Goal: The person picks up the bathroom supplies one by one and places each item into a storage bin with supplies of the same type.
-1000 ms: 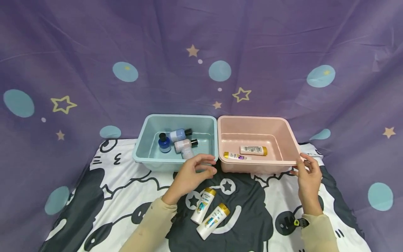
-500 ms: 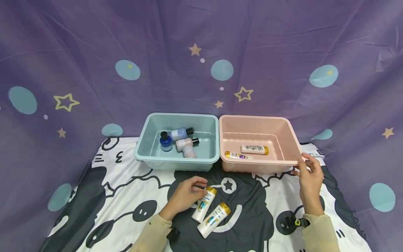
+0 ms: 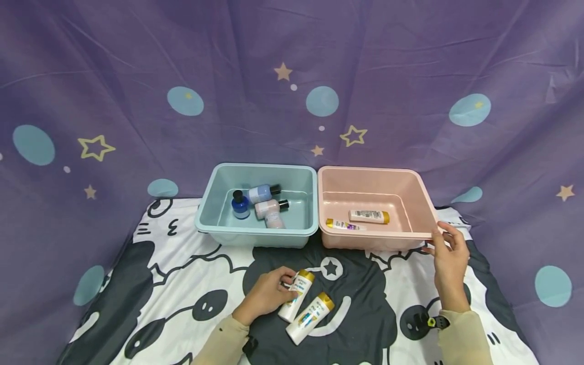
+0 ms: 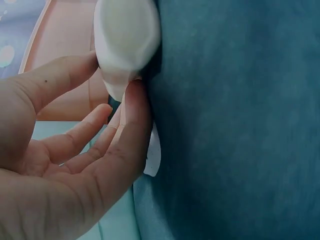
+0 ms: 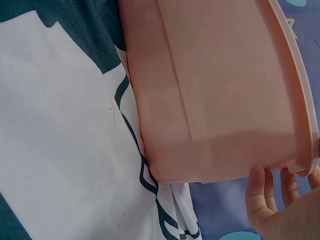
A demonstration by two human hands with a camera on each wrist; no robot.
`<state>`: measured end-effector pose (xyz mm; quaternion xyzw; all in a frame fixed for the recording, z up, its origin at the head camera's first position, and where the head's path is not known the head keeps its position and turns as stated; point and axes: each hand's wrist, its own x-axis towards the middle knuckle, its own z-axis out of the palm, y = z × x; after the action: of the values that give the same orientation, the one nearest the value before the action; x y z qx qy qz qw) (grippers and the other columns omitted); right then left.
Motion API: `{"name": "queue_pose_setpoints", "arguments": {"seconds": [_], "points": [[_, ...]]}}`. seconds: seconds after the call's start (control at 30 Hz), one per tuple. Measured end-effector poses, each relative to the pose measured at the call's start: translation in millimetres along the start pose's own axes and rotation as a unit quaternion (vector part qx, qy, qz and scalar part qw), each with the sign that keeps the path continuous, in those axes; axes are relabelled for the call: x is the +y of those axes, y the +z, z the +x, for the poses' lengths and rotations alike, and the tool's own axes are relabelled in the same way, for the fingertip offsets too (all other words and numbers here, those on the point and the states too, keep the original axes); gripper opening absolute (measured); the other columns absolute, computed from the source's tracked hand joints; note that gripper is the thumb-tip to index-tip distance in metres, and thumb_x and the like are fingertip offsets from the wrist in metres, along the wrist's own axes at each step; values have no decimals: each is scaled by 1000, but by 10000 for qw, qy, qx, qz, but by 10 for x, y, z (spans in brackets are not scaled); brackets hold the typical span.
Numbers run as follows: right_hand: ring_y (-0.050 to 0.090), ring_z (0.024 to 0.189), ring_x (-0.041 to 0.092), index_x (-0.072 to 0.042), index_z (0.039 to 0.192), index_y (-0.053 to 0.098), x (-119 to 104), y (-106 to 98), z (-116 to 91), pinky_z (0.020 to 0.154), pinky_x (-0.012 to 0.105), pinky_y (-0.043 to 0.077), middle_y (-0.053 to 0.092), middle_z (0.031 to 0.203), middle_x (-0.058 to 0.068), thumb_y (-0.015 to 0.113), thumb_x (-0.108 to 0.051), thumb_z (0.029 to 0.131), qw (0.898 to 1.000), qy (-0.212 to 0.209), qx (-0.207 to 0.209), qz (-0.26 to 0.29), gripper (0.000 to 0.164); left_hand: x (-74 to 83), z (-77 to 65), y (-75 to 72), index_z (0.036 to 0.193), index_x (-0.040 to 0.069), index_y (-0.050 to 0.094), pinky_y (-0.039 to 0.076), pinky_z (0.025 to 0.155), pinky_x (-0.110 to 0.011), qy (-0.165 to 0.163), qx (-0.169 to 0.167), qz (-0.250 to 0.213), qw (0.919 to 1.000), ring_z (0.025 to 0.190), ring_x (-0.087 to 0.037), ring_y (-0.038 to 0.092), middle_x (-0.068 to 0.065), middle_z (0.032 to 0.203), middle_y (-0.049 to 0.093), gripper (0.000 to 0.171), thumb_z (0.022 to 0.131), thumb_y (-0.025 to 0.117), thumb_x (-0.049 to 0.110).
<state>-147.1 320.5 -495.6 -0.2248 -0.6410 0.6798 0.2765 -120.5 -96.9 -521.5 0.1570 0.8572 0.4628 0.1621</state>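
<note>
My left hand (image 3: 266, 293) pinches a small white shampoo bottle (image 3: 290, 307) with a gold cap, thumb on one side and index finger on the other. In the left wrist view the bottle's smooth white end (image 4: 127, 37) shows between them, and the other fingers curl below. A second shampoo bottle (image 3: 308, 321) of the same look lies beside it on the cloth. My right hand (image 3: 449, 268) grips the front right corner of the pink bin (image 3: 378, 235); in the right wrist view its fingertips (image 5: 256, 177) sit against the bin's side, under the rim.
Inside the pink bin lie a white bottle (image 3: 368, 217) and a smaller one (image 3: 343, 225), both gold-capped. A light blue bin (image 3: 255, 231) beside it holds several black-capped bottles, including a dark blue one (image 3: 240, 205). A purple patterned curtain (image 3: 392, 76) rises behind.
My left hand has come down from the blue bin's front rim and closed on the nearer-left shampoo bottle. My right hand stays at the pink bin's corner.
</note>
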Motion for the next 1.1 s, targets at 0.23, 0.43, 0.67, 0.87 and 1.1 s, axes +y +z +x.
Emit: {"name": "queue_pose_setpoints", "arguments": {"seconds": [0.23, 0.43, 0.67, 0.87, 1.1], "points": [[67, 76, 9, -8, 127, 64, 4, -4, -2, 59, 21, 60, 59, 108, 5, 66, -13, 98, 10000, -45, -3, -31, 30, 39, 5, 45, 124, 3, 63, 56, 69, -31, -207, -68, 157, 9996, 82, -15, 65, -6, 100, 68, 45, 86, 80, 20], [67, 75, 9, -8, 127, 65, 8, -11, -2, 59, 21, 60, 59, 108, 6, 67, -13, 98, 10000, -50, 22, 5, 30, 106, 8, 108, 126, 5, 63, 56, 69, -33, -335, -119, 329, 9988, 82, -16, 66, -6, 99, 69, 49, 84, 82, 20], [67, 76, 10, -8, 126, 65, 7, -7, 6, 59, 22, 60, 61, 107, 6, 67, -12, 98, 9999, -28, 17, 108, 29, 106, 19, 99, 126, 3, 62, 57, 68, -32, -212, -143, 223, 9994, 80, -17, 67, -8, 98, 70, 52, 82, 85, 19], [67, 75, 11, -7, 126, 65, 13, 1, 2, 57, 21, 60, 61, 104, 7, 67, -10, 97, 9999, -50, -5, 157, 29, -15, 53, 38, 126, 2, 62, 58, 69, -31, -142, -322, -368, 9987, 81, -17, 67, -7, 97, 70, 52, 83, 85, 20], [66, 76, 11, -7, 127, 64, 18, 2, -6, 57, 20, 59, 60, 103, 7, 67, -11, 98, 9999, -77, -24, 98, 30, -50, 91, -8, 130, -1, 59, 60, 64, -33, -328, -497, -1352, 9890, 80, -20, 69, -9, 99, 70, 54, 84, 83, 15]]}}
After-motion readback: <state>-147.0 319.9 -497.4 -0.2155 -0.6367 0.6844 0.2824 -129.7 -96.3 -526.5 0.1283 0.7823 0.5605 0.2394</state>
